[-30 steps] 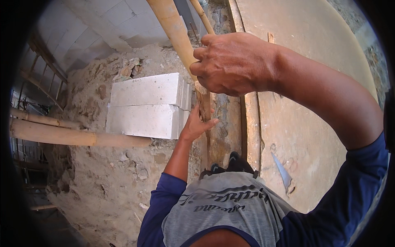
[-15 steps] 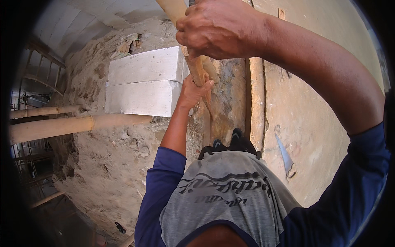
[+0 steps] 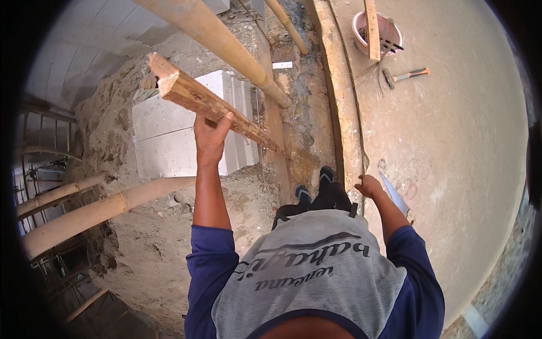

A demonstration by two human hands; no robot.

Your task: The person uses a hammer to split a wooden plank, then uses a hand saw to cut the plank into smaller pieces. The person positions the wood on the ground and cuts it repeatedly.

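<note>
My left hand (image 3: 210, 138) is closed around a rough wooden plank (image 3: 212, 107), thumb on its upper side. The plank slants over the white blocks (image 3: 169, 127), its jagged end up at the far left and its other end down by the wooden board along the trench. My right hand (image 3: 368, 185) is low at my right side, fingers curled; whether anything is in them is hidden. Close beside it a saw blade (image 3: 395, 195) lies on the smooth floor. Beyond the plank, a thick bamboo pole (image 3: 226, 45) slants down to the trench.
At the far right stand a pink bucket (image 3: 398, 35), with a wood strip (image 3: 372, 34) across it, and a hammer (image 3: 405, 75) lying near it. A long timber edge (image 3: 345, 101) borders the floor. Bamboo poles (image 3: 107, 209) stick out at left. Another bamboo pole (image 3: 288, 25) slants at the back.
My right hand has come away from the wood ahead and dropped back to my right side. My left hand has moved left with the plank, which now tilts clear of the bamboo pole.
</note>
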